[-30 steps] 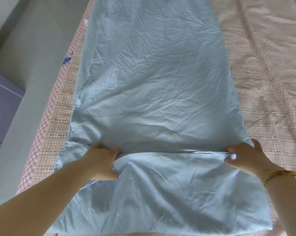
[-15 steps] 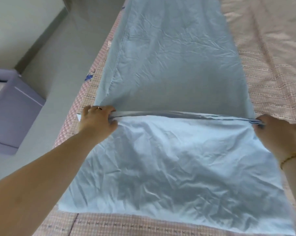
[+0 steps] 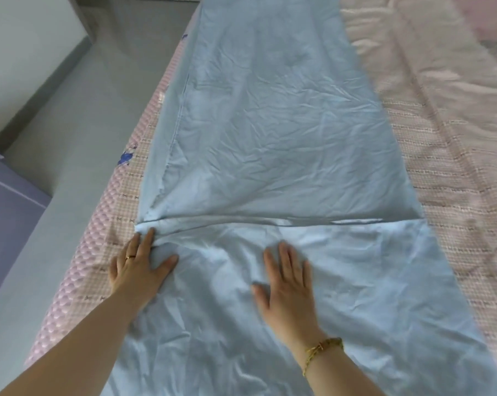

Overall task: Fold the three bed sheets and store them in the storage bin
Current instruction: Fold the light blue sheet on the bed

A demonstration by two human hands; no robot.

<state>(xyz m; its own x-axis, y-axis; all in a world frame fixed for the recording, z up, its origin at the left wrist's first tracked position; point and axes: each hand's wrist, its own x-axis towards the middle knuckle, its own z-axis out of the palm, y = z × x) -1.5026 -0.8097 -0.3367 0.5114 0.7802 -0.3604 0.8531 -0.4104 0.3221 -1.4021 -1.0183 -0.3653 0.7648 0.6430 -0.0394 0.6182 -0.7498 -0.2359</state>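
A light blue bed sheet (image 3: 270, 124) lies in a long strip down the left side of the bed. Its near end is folded over onto itself, and the folded edge (image 3: 270, 221) runs straight across the strip. My left hand (image 3: 140, 267) lies flat and open at the left end of that edge, fingers spread on the cloth. Palm down on the middle of the folded layer rests my right hand (image 3: 287, 284), also flat and holding nothing. Neither hand grips the sheet.
The bed (image 3: 455, 167) has a pink patterned cover that is bare to the right of the sheet. A purple storage bin (image 3: 4, 218) stands on the grey floor (image 3: 78, 138) at the left, beside the bed's edge.
Both hands carried the sheet's near end forward, laid it down, then let go. The right hand moved from the right corner to the middle, and both now press flat.
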